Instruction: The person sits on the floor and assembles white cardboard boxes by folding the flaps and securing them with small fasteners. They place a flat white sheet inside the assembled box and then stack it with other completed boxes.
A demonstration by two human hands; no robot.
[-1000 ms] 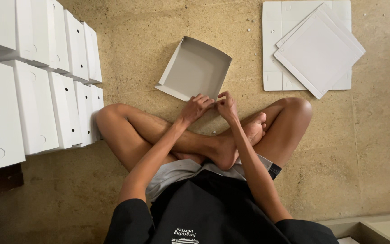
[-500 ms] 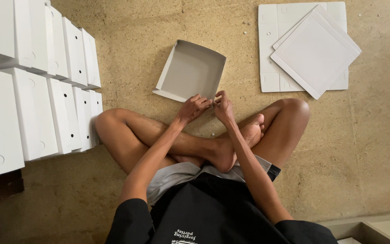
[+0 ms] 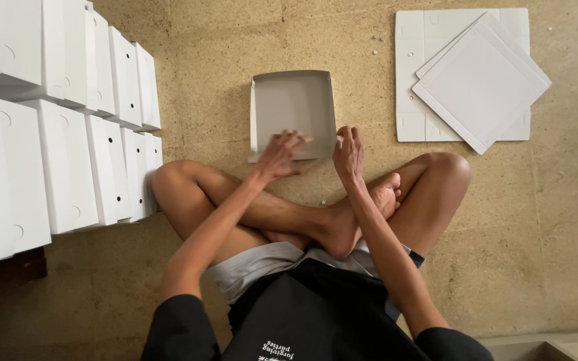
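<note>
Head view: crossed bare legs [image 3: 316,207] lie nearest; beyond them, the left hand [image 3: 281,155], fingers spread, and right hand [image 3: 348,154] rest apart on the near edge of an open white cardboard tray [image 3: 294,107]. Rows of closed white boxes [image 3: 61,127] stand left; flat white cardboard sheets [image 3: 476,73] lie far right.

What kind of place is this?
Probably a box-folding work spot on a floor: rows of finished white cardboard boxes, a stack of flat white cardboard sheets, and a half-folded grey cardboard tray.
</note>
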